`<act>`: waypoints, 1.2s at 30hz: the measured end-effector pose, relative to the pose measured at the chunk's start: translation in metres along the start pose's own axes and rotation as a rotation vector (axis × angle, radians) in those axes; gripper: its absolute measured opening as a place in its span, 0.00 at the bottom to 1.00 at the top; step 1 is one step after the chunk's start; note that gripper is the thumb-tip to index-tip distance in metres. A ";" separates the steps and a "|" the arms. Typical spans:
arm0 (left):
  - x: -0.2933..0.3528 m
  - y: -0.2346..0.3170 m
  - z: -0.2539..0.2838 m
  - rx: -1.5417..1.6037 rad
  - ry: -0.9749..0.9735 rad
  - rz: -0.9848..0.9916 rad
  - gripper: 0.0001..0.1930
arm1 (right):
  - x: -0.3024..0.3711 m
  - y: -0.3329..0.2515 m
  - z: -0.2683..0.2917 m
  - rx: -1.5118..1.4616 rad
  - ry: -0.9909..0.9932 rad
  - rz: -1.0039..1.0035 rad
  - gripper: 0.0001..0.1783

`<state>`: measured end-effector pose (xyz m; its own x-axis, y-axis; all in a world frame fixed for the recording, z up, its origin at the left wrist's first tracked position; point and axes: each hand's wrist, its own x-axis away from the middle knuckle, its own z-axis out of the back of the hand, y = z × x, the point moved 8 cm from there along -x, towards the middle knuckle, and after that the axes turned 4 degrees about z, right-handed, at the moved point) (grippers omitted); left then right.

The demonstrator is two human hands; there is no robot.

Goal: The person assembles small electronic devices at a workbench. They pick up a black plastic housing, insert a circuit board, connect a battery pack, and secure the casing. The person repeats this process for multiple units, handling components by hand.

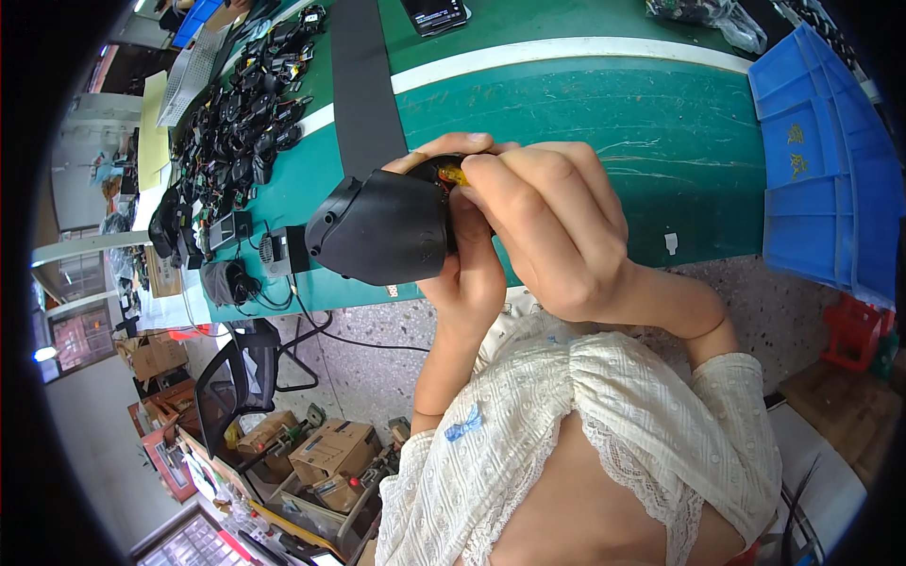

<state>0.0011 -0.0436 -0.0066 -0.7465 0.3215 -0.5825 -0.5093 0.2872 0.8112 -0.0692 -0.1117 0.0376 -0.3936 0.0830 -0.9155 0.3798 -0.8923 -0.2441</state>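
Green, scratched tabletop (585,104) | matte-black curved plastic shell (382,231) held above its near edge — left hand (475,275), fingers gripping the open end | right hand (562,222), fingers seemingly closed on small yellow piece (454,175) at the opening | advice: steady shell, light pinch — no tugging

Cream textured blouse (651,387), lace trim (686,509), blue bow (463,424), short sleeves (741,387)

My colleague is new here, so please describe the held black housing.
Over the near edge of the green table, the left hand holds the black housing. Unlike the dark parts heaped leftward, it is smooth, with a yellow piece at its open end.
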 end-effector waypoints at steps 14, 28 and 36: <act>-0.004 -0.006 0.002 0.058 0.030 0.120 0.16 | 0.001 0.005 -0.002 0.062 0.100 0.089 0.19; -0.013 -0.033 0.018 0.708 0.123 0.594 0.17 | 0.020 0.058 0.004 -0.165 -0.011 -0.309 0.15; -0.014 -0.027 0.013 0.678 0.154 0.569 0.16 | 0.023 0.057 -0.001 -0.193 -0.033 -0.330 0.13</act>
<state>0.0311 -0.0439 -0.0211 -0.8826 0.4675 -0.0493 0.2807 0.6083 0.7424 -0.0559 -0.1601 0.0024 -0.5466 0.3345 -0.7677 0.3772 -0.7201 -0.5824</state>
